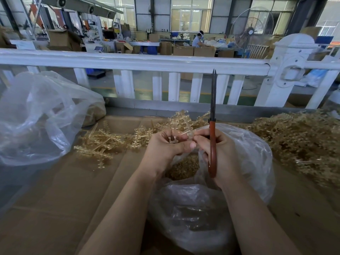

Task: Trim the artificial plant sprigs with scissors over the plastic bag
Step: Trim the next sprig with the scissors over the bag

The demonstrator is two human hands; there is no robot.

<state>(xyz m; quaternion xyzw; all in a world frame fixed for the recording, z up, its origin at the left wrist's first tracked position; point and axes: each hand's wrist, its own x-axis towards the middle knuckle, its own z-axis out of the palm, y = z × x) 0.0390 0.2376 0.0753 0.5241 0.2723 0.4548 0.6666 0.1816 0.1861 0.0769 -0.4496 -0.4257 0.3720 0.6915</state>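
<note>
My hands meet at centre frame. The left hand (166, 144) pinches a tan plastic sprig (181, 134), and the right hand (219, 153) pinches its other end while gripping red-handled scissors (213, 126), blades closed and pointing to twelve o'clock, I judge parked while I position the sprig. Both wrists hover above the clear plastic bag (253, 159) at six o'clock, so trimmings fall in. Untrimmed sprigs (303, 140) heap at three o'clock on the cardboard surface (55, 199).
</note>
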